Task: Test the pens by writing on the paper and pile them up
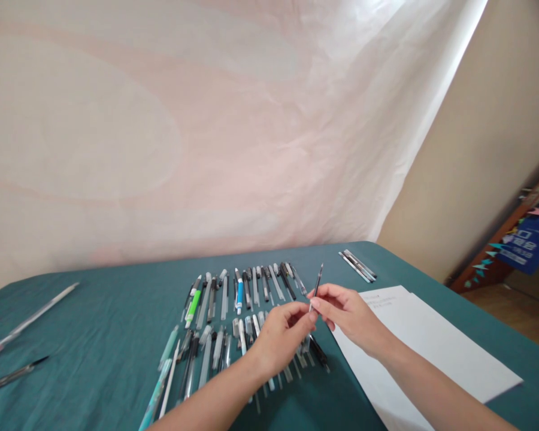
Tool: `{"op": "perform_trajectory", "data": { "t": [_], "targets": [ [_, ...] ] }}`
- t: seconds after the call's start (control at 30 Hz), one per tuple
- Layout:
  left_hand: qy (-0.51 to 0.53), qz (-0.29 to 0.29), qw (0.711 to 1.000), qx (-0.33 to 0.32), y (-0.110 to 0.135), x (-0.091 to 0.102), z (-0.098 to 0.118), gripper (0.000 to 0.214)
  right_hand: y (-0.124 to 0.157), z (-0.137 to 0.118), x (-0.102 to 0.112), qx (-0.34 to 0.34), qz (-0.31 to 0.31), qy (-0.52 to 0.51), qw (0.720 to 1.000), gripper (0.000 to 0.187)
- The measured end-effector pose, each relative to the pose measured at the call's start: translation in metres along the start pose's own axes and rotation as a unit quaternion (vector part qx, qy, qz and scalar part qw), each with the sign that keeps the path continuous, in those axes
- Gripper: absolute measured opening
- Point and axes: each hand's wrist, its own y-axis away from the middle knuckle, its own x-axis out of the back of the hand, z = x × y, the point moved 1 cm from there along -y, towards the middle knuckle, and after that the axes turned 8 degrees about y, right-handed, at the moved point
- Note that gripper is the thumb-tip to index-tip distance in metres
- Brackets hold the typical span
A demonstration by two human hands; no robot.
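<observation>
A thin pen refill (318, 279) with dark ink stands nearly upright between my hands, its tip pointing up. My right hand (348, 312) pinches it near the middle with thumb and fingers. Closed around its lower end is my left hand (284, 330), whose fingertips almost meet those of the right. Beneath and beyond the hands, pens and clear pen parts lie in two rows, among them a green pen (193, 308) and a blue-and-white pen (239, 291). My left hand and forearm hide part of the nearer row. A black pen (318, 352) lies just below the hands.
Sheets of white paper (449, 353) with some handwriting lie at the right. Several thin refills (357, 266) are grouped at the back right. On the left of the green tablecloth (103, 335) rest a long clear tube (36, 316) and a dark-tipped pen (18, 373).
</observation>
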Motion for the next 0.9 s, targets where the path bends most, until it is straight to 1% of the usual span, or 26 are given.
{"op": "perform_trajectory", "data": {
  "t": [0.13, 0.23, 0.3, 0.37, 0.47, 0.67, 0.9],
  "targets": [
    [0.001, 0.027, 1.0, 0.002, -0.002, 0.003, -0.001, 0.032, -0.005, 0.01, 0.003, -0.001, -0.002, 0.036, 0.999, 0.031],
    [-0.002, 0.054, 0.999, 0.002, -0.003, 0.005, -0.003, 0.032, -0.011, 0.027, 0.002, 0.002, 0.002, 0.106, 0.994, 0.033],
    [0.009, 0.068, 0.998, 0.004, -0.004, 0.006, -0.005, 0.032, -0.014, 0.041, -0.001, 0.025, 0.007, 0.18, 0.983, 0.027],
    [0.022, 0.084, 0.996, 0.007, -0.005, 0.008, -0.006, 0.032, -0.015, 0.053, -0.005, 0.06, 0.009, 0.251, 0.966, 0.019],
    [0.025, 0.105, 0.994, 0.01, -0.005, 0.009, -0.008, 0.034, -0.016, 0.064, -0.009, 0.089, 0.001, 0.318, 0.944, 0.015],
    [0.011, 0.108, 0.994, 0.001, -0.004, 0.01, -0.007, 0.037, -0.016, 0.068, -0.009, 0.076, -0.013, 0.351, 0.933, 0.02],
    [0.016, 0.098, 0.995, 0.003, -0.004, 0.007, -0.006, 0.038, -0.017, 0.069, -0.011, 0.073, -0.015, 0.346, 0.935, 0.019]
  ]
}}
